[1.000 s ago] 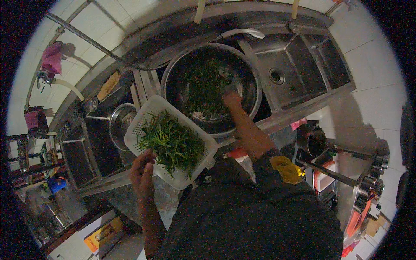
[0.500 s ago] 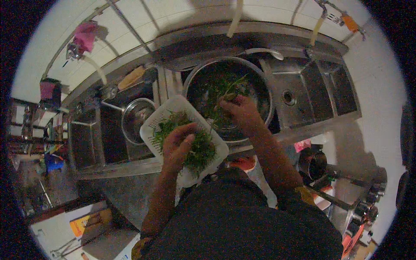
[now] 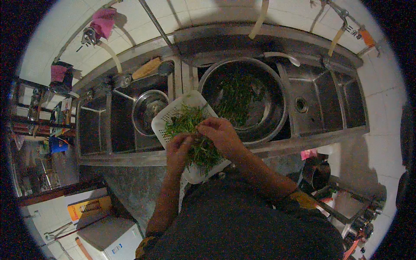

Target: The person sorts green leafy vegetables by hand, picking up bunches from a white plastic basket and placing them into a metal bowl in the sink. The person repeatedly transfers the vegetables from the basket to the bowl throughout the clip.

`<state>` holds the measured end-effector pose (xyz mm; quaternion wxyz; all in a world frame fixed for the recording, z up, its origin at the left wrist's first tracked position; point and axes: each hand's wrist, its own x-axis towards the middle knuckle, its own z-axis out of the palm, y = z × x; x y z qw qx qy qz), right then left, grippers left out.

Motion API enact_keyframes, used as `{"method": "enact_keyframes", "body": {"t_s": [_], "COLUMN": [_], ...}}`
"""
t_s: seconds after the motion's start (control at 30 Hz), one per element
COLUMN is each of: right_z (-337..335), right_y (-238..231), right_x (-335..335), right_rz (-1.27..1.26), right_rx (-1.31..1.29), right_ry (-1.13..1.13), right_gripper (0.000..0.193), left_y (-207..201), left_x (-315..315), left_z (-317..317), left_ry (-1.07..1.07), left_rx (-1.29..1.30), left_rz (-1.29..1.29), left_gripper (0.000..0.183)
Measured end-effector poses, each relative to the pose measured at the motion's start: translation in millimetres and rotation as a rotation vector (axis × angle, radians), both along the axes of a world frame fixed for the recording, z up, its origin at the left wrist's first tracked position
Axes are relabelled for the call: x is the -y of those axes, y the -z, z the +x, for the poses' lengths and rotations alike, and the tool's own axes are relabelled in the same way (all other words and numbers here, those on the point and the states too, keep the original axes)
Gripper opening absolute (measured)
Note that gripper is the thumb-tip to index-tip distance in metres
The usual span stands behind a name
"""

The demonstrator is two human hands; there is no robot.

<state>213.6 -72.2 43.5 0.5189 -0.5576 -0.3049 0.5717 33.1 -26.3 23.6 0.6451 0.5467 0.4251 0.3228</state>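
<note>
Hands [image 3: 203,141] in greens [image 3: 190,125] — fingers half-buried, basket [image 3: 167,119]

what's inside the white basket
The white basket holds a heap of leafy green stems. The left hand and right hand lie on it, hiding the middle and the basket's bottom.

The light is dim and warm, falling mostly on the far tiled wall [image 3: 216,13], which is the brightest part of my view. The steel sink unit [image 3: 268,147] gives only dull reflections, with no hard glare, and its basins are deep in shadow. My body near the lower edge is almost black. The fisheye bends the sink edges toward the rim, and dark corners ring the picture. Fine detail is soft and grainy.
</note>
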Motion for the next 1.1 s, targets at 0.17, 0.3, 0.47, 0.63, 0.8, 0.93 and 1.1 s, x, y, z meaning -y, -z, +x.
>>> {"method": "enact_keyframes", "body": {"t_s": [0.17,0.3,0.47,0.63,0.8,0.93,1.1], "right_z": [-10,-28,-35,-21,62,149,166], "right_y": [9,14,4,14,101,209,314], "right_x": [10,18,21,24,2,-25,-50], "right_rz": [-0.068,0.173,0.434,0.499,0.208,-0.399,-0.648], "right_rx": [0.356,0.314,0.426,0.567,0.673,0.849,0.996], "right_ry": [-0.203,-0.206,-0.118,-0.183,0.276,0.264,0.06], "right_gripper": [0.024,0.022,0.02,0.021,0.024,0.037,0.041], "left_y": [-8,0,23,10,8,5,-5], "left_x": [-20,-13,-17,-56,-56,-49,-39], "left_z": [-26,-33,-42,-70,-60,-70,-97], "left_ry": [0.067,0.083,-0.433,-0.293,0.343,0.305,0.223], "left_rx": [-0.171,-0.386,0.238,0.194,-0.724,-0.619,-0.599], "left_rz": [0.155,0.372,-0.192,0.057,0.738,0.6,0.267], "left_gripper": [0.028,0.025,0.017,0.014,0.034,0.042,0.04]}}
